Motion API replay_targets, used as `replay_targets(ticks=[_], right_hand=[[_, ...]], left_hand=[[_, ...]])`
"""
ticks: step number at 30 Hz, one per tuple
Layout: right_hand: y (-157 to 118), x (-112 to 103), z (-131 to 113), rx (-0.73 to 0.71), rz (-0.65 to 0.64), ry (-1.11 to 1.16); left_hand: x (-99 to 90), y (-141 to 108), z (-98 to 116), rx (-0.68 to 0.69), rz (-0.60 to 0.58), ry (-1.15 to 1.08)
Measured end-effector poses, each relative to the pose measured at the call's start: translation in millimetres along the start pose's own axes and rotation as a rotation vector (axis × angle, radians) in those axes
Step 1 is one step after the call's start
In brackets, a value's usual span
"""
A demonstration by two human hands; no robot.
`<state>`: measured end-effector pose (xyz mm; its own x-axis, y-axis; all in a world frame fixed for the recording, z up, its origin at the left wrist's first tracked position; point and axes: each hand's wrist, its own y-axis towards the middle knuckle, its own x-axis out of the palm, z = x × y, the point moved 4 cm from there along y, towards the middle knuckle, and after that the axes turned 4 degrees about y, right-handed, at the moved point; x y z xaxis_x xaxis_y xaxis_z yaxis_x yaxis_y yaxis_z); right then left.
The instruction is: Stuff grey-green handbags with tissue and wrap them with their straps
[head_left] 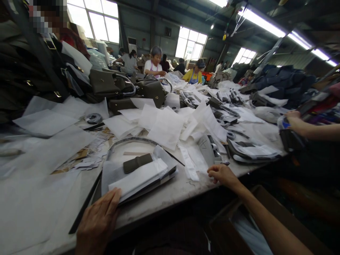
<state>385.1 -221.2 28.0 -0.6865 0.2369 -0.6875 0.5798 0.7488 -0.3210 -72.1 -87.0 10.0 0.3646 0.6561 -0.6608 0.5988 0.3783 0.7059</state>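
Note:
My left hand rests at the near left corner of a flattened dark bag, its fingers stretched out and its thumb hidden. On the bag lie a folded white paper and a small dark olive folded piece. A wrapped curved handle arches behind it, and a black strap runs down its left side. My right hand is above the table edge with fingers curled together, close to white paper strips. Whether it pinches anything cannot be made out. A grey marked object stands just behind it.
Loose white sheets cover the table's middle. Paper tags lie at left. Olive bags stand behind. At right, a co-worker's hand is on a dark bag. An open box sits below the edge.

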Motion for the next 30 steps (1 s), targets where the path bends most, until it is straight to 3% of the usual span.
replay_targets(ticks=[4, 7, 9, 22, 26, 30], right_hand=[[-10, -3, -2, -0.214, 0.008, -0.303], [-21, 8, -4, -0.437, -0.041, -0.501], [-25, 15, -4, -0.512, -0.039, -0.614], [-21, 40, -21, -0.507, -0.130, -0.959], [-18, 47, -22, -0.532, -0.041, -0.956], [-15, 38, -14, -0.519, 0.094, -0.773]], left_hand=[[-1.4, 0, 0, -0.004, 0.003, -0.008], [-1.6, 0, 0, -0.004, 0.001, -0.016], [-1.0, 0, 0, -0.008, 0.001, -0.018], [2.1, -3, -1, -0.009, 0.014, -0.016], [0.3, 0, 2, -0.015, 0.028, -0.016], [-1.3, 1, 4, -0.032, 0.036, -0.019]])
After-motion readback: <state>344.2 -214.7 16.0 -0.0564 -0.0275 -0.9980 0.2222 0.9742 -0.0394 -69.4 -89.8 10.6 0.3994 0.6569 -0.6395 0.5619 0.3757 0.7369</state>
